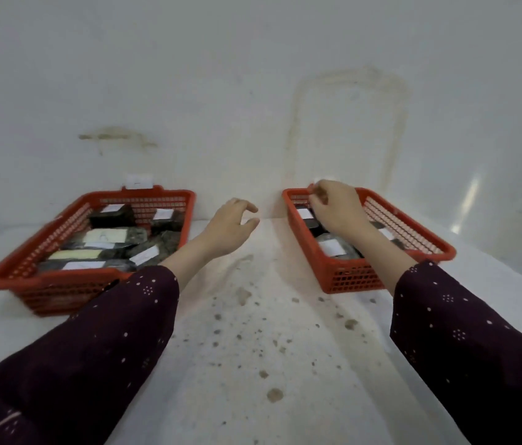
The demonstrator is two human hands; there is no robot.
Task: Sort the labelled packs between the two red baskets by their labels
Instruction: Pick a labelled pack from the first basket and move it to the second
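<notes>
Two red baskets stand on a white table against the wall. The left basket (12, 277) holds several dark packs with white labels, one pack (105, 236) near its middle. The right basket (413, 239) holds a few labelled packs, one (333, 247) at its near end. My left hand (230, 226) hovers between the baskets, fingers loosely curled, holding nothing. My right hand (336, 203) is over the far end of the right basket, its fingers curled near the far rim; whether they pinch anything is hidden.
A white label card (139, 181) is fixed on the far rim of the left basket. The table surface (253, 332) between the baskets is stained with brown specks. The white wall rises right behind both baskets.
</notes>
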